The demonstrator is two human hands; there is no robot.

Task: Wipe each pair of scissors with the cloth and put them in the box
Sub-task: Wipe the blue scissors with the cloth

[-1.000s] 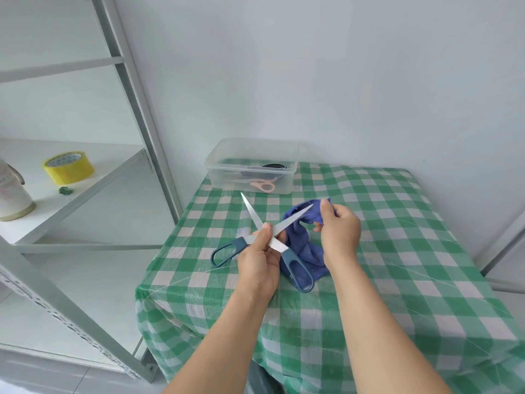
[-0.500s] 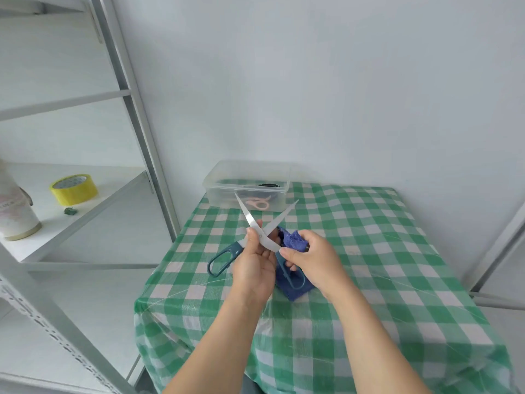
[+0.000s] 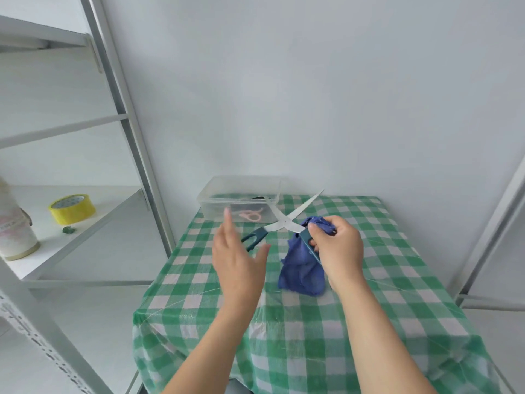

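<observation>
Holding the open scissors in one hand above the table

We are gripping the teal-handled scissors (image 3: 279,224) with our right hand (image 3: 338,251). Its fingers are curling round one handle, and the thumb is pressing on top near the pivot. The same hand is bunching the blue cloth (image 3: 302,271), which is hanging down from the fist so that its lower end is reaching the table (image 3: 312,336).

The scissors are sitting in the air with the blades spread wide. One tip is pointing up and right and the other is crossing in front of the box (image 3: 216,194). The free handle loop is sticking out left, partly behind our left hand (image 3: 238,257).

We are keeping the left hand open, fingers straight and spread, holding nothing. We cannot tell if it is touching that loop.

The clear box is sitting at the table's far left corner by the wall. Pink scissors (image 3: 250,216) are lying inside it, plus a dark item we cannot identify.

A yellow tape roll (image 3: 72,209) is lying on the shelf (image 3: 113,203) to the left.
</observation>
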